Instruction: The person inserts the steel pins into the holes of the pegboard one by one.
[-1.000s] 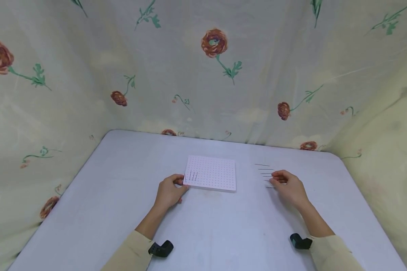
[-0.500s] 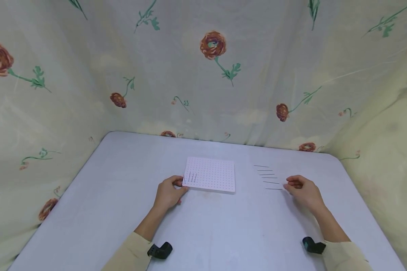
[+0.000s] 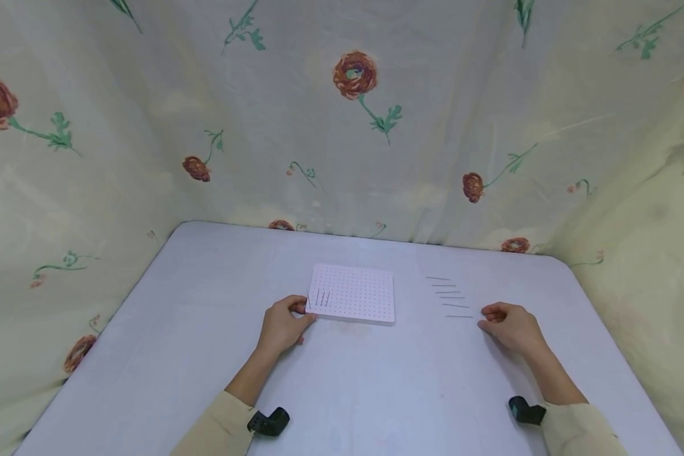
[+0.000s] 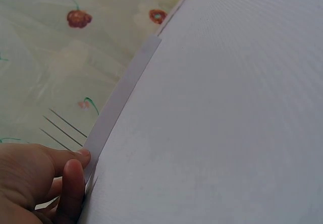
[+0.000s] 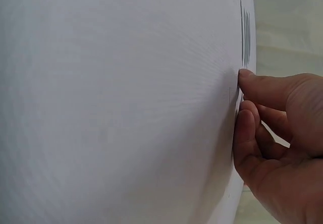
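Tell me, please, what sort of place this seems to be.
It looks like a makeshift tabletop work booth, probably indoors: flower-printed sheeting hangs behind and beside a white table, on which lie a dotted white board and a row of thin dark sticks.

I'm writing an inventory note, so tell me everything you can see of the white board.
The white board is a rectangular slab with a plain, visible side edge and a top covered in rows of small dark dots, probably holes. It looks like smooth plastic. It appears to lie flat on the table. Thin dark pins stand up near its left end. The left hand grips its near left corner.
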`<state>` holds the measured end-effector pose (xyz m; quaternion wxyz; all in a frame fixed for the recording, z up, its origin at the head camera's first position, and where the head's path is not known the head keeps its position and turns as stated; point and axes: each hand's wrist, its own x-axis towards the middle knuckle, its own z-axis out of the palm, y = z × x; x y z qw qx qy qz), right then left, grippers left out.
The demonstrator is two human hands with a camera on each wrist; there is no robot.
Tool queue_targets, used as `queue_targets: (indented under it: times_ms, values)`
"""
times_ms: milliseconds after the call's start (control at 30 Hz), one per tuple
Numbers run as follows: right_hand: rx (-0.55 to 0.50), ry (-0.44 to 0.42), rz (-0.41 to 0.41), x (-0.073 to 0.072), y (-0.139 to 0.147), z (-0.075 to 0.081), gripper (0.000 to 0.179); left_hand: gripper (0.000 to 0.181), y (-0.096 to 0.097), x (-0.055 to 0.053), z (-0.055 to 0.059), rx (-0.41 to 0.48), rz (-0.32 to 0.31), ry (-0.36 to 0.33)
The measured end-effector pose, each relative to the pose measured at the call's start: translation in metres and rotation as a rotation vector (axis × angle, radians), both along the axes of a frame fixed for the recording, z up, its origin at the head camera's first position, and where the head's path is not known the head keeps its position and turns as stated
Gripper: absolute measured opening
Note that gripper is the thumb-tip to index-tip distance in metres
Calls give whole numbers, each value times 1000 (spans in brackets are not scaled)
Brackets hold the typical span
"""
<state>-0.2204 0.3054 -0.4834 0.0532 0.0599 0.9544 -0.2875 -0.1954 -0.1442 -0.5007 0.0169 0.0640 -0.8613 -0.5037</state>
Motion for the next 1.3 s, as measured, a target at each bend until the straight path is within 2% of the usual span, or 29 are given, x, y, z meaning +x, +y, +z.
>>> queue_targets:
  times_ms: [467, 667, 1100, 1300]
  values:
    - [11, -39, 13, 2, -1, 6, 35, 42, 1, 0, 0, 8, -4, -9]
    - [28, -15, 45, -1, -1, 5, 34, 43, 0, 0, 3, 3, -3, 4]
    - [23, -2, 50, -1, -6, 0, 32, 43, 1, 0, 0, 2, 1, -10]
    - [22, 9, 80, -3, -7, -1, 31, 43, 1, -1, -2, 7, 5, -10]
